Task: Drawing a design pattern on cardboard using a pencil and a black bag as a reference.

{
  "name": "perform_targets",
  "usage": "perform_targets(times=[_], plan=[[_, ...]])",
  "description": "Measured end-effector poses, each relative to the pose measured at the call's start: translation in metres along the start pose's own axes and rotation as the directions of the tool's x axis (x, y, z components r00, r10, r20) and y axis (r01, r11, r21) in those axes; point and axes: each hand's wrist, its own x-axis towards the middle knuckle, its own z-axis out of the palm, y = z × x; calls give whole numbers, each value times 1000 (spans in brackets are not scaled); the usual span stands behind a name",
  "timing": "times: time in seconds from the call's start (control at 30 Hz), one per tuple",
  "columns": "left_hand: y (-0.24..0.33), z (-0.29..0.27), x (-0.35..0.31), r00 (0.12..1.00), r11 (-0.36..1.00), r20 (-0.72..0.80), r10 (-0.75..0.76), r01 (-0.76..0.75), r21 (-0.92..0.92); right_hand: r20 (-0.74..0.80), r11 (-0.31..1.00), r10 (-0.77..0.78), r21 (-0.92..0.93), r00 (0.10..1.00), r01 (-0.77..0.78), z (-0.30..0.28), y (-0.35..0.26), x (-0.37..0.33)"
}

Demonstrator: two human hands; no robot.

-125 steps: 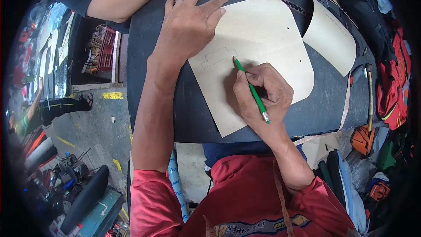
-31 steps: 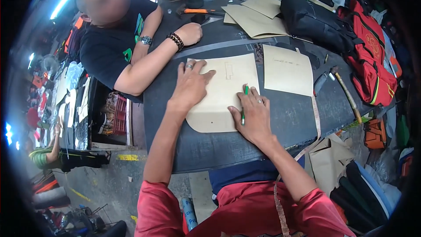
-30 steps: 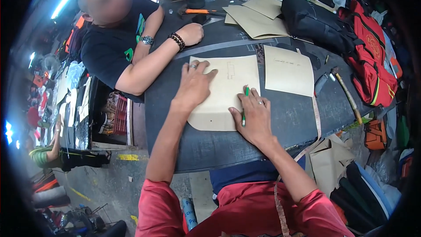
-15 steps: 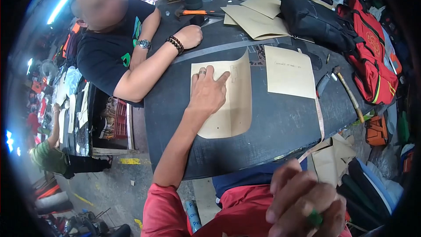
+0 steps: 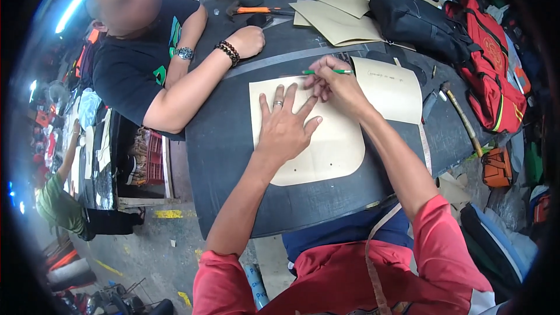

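Green pen [image 5: 319, 72] lying almost level now, its long axis running left to right along the top edge of the tan pattern piece [image 5: 326, 146], one end poking out to the left of the knuckles, the other buried in the grip. That pattern piece sits flat on the dark worktop [image 5: 227, 157], its longer side running away from the person in red, rounded corner at the near right. Big change from half a second ago: the right hand [image 5: 335, 84] was pulled back low by the chest with the pen, and now it is stretched out at the far edge of the piece, fingers pinched together around the pen. The left hand [image 5: 286, 125] has shifted too, sitting more to the middle of the tan sheet, palm pressed flat, fingers spread wide and pointing away, a ring on one of them. Both forearms reach forward from the red sleeves, the right one angled in across the sheet. A second tan sheet [image 5: 391, 88] lies just beside, to the right. Across the worktop another person's forearm [image 5: 198, 84] rests, with watch and beaded bracelet.
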Motion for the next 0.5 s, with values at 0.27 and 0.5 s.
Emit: perform_targets(times=[0.27, 0.5], plan=[[-4, -12, -4, 999, 991, 24, -29, 32, -131, -40, 981, -105, -167, 994, 97, -11, 31, 5], [-20, -29, -6, 974, 948, 220, -48, 113, -297, -48, 975, -120, -192, 992, 108, -11, 35, 6]])
